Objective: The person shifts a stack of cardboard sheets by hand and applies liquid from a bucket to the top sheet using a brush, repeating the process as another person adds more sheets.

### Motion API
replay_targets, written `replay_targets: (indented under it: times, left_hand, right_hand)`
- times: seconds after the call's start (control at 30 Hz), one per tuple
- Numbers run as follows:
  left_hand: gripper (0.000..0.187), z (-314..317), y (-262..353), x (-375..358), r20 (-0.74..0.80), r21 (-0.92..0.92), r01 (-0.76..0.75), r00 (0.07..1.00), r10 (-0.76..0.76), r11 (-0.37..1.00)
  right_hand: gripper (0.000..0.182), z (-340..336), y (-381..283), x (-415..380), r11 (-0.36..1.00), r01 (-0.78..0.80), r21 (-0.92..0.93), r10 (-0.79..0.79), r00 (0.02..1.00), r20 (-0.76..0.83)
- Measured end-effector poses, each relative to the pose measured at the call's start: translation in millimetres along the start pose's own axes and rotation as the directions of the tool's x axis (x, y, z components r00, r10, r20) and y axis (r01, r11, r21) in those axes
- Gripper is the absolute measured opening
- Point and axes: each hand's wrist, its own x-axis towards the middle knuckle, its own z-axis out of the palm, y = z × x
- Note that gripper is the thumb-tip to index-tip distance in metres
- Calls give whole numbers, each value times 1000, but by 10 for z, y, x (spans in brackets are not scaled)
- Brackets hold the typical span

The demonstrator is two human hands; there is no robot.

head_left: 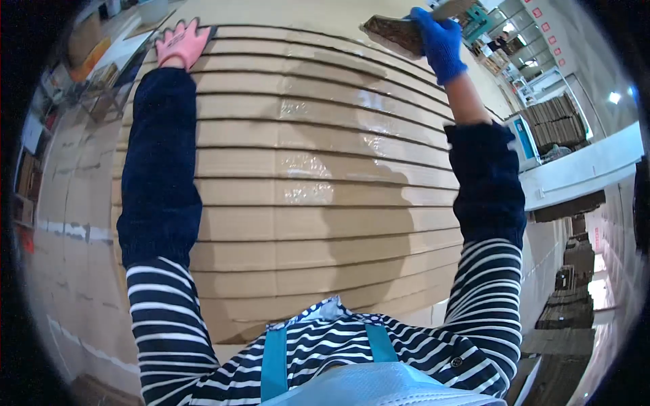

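Note:
Overlapping sheets of brown cardboard [305,223] lie fanned out in front of me, their edges forming dark crosswise lines. My left hand [183,46], in a pink glove, rests with spread fingers at the far left edge of the sheets. In a blue glove, my right hand [439,44] is closed around a flat brown brush-like tool [394,34] with a dark, worn face. That tool is over the far right part of the cardboard; whether it touches is hard to tell. Its bristles, if any, cannot be made out.
Shiny strips of clear tape or glue [306,168] run down the middle of the sheets. Stacked cardboard [556,122] stands to the right beyond a white beam [586,169]. A stool [101,95] stands on the floor at the left. More piles line the far right.

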Motion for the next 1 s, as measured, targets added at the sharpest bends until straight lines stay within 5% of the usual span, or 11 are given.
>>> replay_targets:
  times: [0.13, 0.2, 0.4, 0.5, 0.6, 0.67, 0.7, 0.77, 0.8, 0.87, 1.0]
  left_hand:
    - [61, -65, 35, -35, 69, -61, 68, 996, -64, 996]
    - [60, -30, 18, -19, 61, -54, 66, 996, -63, 996]
    - [57, 85, -52, 25, 65, 35, 18, 998, -21, 999]
    - [56, 102, -61, 37, 78, 23, 24, 997, -25, 999]
    - [53, -61, 99, -61, 41, 3, 70, 997, -70, 998]
    - [48, -262, 258, -144, -246, 261, -45, 963, 111, 964]
    - [46, -289, 353, -170, -386, 219, -184, 886, 258, 958]
    - [46, -221, 525, -189, -214, 119, -300, 923, 320, 946]
    - [47, -94, 581, -198, -126, 80, -319, 936, 328, 944]
    - [46, -48, 563, -168, -38, 23, -319, 947, 320, 947]
    - [46, -112, 574, -183, 93, -26, -296, 950, 298, 955]
  right_hand:
    - [31, -58, 503, 428, 999, 36, -38, -38, 999, -35]
    - [35, 38, 547, 410, 987, -81, -139, 85, 996, 16]
    - [33, 124, 767, 229, 940, 8, -342, 5, 999, 37]
    - [40, 18, 579, -431, 974, -198, -112, 223, 928, 299]
    - [37, -149, 235, -1124, 949, -196, -249, 293, 841, 454]
    - [36, -264, 61, -1082, 934, -267, -239, 349, 826, 443]
    - [34, -339, 3, -1042, 914, -334, -229, 403, 805, 435]
    - [30, -473, 200, -593, 953, -290, 89, 263, 936, 235]
    - [25, -544, 281, -347, 972, -210, 103, 195, 971, 138]
    - [32, -616, 516, 36, 994, -68, -90, 67, 998, -8]
    - [39, -543, 1066, 381, 967, -72, -245, 54, 995, -81]
